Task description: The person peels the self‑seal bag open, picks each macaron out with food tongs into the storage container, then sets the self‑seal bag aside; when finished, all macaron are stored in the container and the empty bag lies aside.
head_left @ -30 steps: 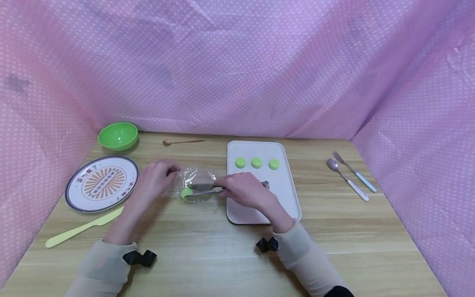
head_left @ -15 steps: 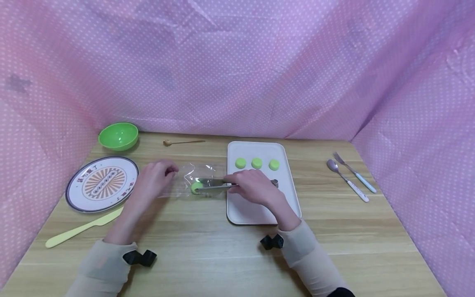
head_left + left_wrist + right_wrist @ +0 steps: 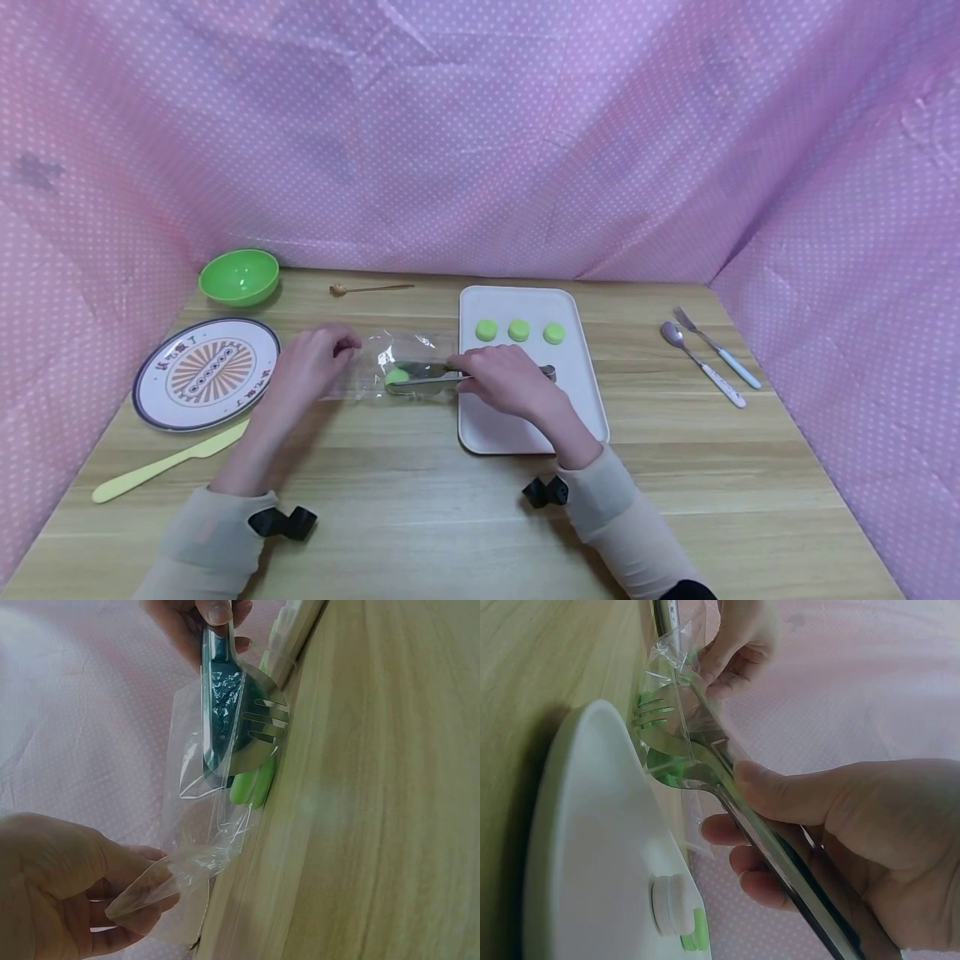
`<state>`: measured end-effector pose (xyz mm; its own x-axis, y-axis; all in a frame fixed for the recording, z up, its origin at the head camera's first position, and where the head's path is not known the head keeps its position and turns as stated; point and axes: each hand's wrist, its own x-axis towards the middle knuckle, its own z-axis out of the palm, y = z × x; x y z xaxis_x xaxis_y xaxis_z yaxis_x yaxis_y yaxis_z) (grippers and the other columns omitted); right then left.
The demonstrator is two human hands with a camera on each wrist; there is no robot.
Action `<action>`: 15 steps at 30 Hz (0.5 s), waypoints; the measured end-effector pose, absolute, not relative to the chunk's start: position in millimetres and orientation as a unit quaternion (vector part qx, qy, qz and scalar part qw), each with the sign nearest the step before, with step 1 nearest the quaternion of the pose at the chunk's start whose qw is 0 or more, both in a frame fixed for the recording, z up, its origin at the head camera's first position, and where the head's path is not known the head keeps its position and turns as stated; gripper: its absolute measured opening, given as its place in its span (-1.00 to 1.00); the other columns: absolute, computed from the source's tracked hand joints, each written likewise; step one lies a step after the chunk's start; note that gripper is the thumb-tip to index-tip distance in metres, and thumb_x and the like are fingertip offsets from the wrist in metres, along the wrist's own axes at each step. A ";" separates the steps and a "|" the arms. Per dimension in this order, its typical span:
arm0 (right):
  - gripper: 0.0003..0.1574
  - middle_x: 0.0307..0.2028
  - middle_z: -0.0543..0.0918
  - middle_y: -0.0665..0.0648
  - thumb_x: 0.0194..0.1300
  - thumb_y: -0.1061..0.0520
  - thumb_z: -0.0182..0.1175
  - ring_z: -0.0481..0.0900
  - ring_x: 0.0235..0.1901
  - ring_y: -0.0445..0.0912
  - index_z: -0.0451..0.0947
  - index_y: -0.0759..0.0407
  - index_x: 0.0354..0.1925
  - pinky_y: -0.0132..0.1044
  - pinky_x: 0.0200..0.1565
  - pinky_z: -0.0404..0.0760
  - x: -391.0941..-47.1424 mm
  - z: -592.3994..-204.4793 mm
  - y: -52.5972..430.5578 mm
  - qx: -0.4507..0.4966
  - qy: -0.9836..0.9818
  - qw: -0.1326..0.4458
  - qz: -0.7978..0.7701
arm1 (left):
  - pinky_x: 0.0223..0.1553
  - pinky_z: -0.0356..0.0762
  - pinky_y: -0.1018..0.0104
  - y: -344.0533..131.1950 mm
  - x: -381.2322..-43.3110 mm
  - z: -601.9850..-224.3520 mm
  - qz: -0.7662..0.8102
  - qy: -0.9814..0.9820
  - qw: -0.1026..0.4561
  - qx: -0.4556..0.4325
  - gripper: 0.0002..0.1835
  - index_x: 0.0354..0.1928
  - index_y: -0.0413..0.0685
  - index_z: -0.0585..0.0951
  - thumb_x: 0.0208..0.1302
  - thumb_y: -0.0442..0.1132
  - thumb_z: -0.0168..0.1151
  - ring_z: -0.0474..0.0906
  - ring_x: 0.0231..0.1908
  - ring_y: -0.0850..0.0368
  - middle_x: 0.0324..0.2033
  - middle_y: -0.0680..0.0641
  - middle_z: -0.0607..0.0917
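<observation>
My left hand (image 3: 318,358) pinches the end of a clear plastic bag (image 3: 191,742), left of the tray. Metal serving tongs (image 3: 754,832) are in my right hand (image 3: 506,379), their handle crossing above the tray's left edge. The tongs' slotted head reaches into the bag, seen through the film in the left wrist view. Inside the bag, at the tongs' tips, is a round light green piece like a macaron (image 3: 396,379); whether the tongs still clasp it cannot be told. Several similar green macarons (image 3: 518,330) sit in a row on the white tray (image 3: 532,421).
A patterned plate (image 3: 161,396) and a green bowl (image 3: 238,277) stand at the left, with a pale yellow knife (image 3: 168,462) in front. A thin golden stirring spoon (image 3: 371,288) lies at the back. At the right lie a spoon (image 3: 701,362) and a fork (image 3: 720,348).
Compared with a second ago, my right hand, the tongs and the green macaron are slightly farther right. The bag lies more stretched toward the tray. My left hand has hardly moved.
</observation>
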<state>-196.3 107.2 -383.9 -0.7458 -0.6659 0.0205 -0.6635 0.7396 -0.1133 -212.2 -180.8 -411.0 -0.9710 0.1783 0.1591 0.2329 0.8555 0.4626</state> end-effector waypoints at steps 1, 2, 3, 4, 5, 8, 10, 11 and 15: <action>-0.82 -0.50 0.56 -0.15 0.21 -0.04 0.24 0.42 -0.56 -0.22 0.55 -0.05 -0.21 -0.34 -0.60 0.33 -196.3 -383.8 107.4 -0.356 0.933 0.010 -0.057 | -0.24 0.57 -0.05 -180.7 -212.4 -411.1 -0.246 -0.962 0.055 -0.106 -0.84 -0.20 -0.02 0.67 0.19 -0.28 0.19 0.66 -0.24 -0.12 -0.21 -0.14 0.74; -0.82 -0.50 0.56 -0.15 0.22 -0.04 0.24 0.42 -0.57 -0.22 0.55 -0.05 -0.21 -0.35 -0.60 0.32 -196.2 -383.7 107.6 -0.356 0.933 0.010 -0.056 | -0.24 0.57 -0.06 -180.6 -212.6 -411.0 -0.246 -0.962 0.054 -0.106 -0.84 -0.20 -0.02 0.67 0.19 -0.28 0.19 0.66 -0.24 -0.12 -0.22 -0.14 0.74; -0.82 -0.50 0.56 -0.15 0.22 -0.04 0.24 0.42 -0.57 -0.22 0.55 -0.05 -0.21 -0.35 -0.60 0.32 -196.3 -383.7 107.8 -0.356 0.933 0.010 -0.057 | -0.24 0.57 -0.06 -180.4 -212.7 -410.9 -0.245 -0.962 0.054 -0.107 -0.84 -0.20 -0.03 0.67 0.19 -0.28 0.19 0.66 -0.24 -0.12 -0.22 -0.14 0.74; -0.82 -0.49 0.56 -0.15 0.22 -0.04 0.24 0.42 -0.57 -0.22 0.55 -0.05 -0.21 -0.35 -0.60 0.32 -196.4 -383.8 108.0 -0.357 0.932 0.009 -0.057 | -0.23 0.57 -0.06 -180.3 -212.8 -410.8 -0.244 -0.962 0.055 -0.107 -0.84 -0.20 -0.03 0.68 0.19 -0.28 0.20 0.65 -0.24 -0.13 -0.22 -0.15 0.74; -0.82 -0.49 0.57 -0.15 0.22 -0.04 0.24 0.42 -0.57 -0.22 0.55 -0.06 -0.20 -0.36 -0.60 0.32 -196.5 -383.8 108.2 -0.357 0.932 0.009 -0.058 | -0.22 0.57 -0.06 -180.2 -212.8 -410.7 -0.244 -0.962 0.055 -0.108 -0.83 -0.20 -0.04 0.68 0.18 -0.28 0.20 0.65 -0.23 -0.13 -0.22 -0.15 0.74; -0.79 -0.44 0.61 -0.16 0.23 -0.04 0.23 0.43 -0.54 -0.24 0.56 -0.08 -0.15 -0.38 -0.58 0.35 -196.8 -383.4 111.3 -0.357 0.932 0.008 -0.065 | -0.20 0.56 -0.08 -180.7 -212.8 -411.2 -0.242 -0.963 0.057 -0.108 -0.83 -0.20 -0.06 0.68 0.17 -0.30 0.20 0.65 -0.22 -0.15 -0.22 -0.17 0.74; -0.76 -0.39 0.64 -0.18 0.23 -0.05 0.23 0.45 -0.51 -0.25 0.56 -0.11 -0.11 -0.38 -0.55 0.39 -197.5 -382.3 117.2 -0.352 0.933 0.003 -0.070 | -0.19 0.55 -0.09 -180.9 -212.6 -411.3 -0.240 -0.963 0.060 -0.106 -0.83 -0.20 -0.05 0.68 0.17 -0.31 0.20 0.65 -0.20 -0.16 -0.21 -0.17 0.74; -0.75 -0.37 0.65 -0.18 0.23 -0.05 0.23 0.47 -0.50 -0.25 0.56 -0.13 -0.09 -0.37 -0.54 0.41 -197.8 -381.2 121.9 -0.347 0.935 0.000 -0.075 | -0.20 0.55 -0.09 -181.1 -212.6 -411.4 -0.239 -0.963 0.062 -0.105 -0.83 -0.20 -0.05 0.68 0.16 -0.31 0.20 0.65 -0.20 -0.17 -0.21 -0.17 0.74; -0.66 -0.36 0.65 -0.17 0.23 -0.08 0.22 0.53 -0.43 -0.21 0.56 -0.17 0.00 -0.27 -0.44 0.52 -198.7 -373.9 154.9 -0.308 0.946 -0.012 -0.097 | -0.22 0.55 -0.09 -181.1 -212.4 -410.9 -0.237 -0.964 0.069 -0.101 -0.83 -0.22 -0.04 0.68 0.16 -0.31 0.20 0.65 -0.21 -0.17 -0.22 -0.17 0.74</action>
<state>-198.7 154.9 -373.9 -0.8099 -0.5808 0.0822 -0.5854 0.7915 -0.1756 -212.4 -181.1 -410.9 -0.9700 0.1628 0.1806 0.2280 0.8670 0.4432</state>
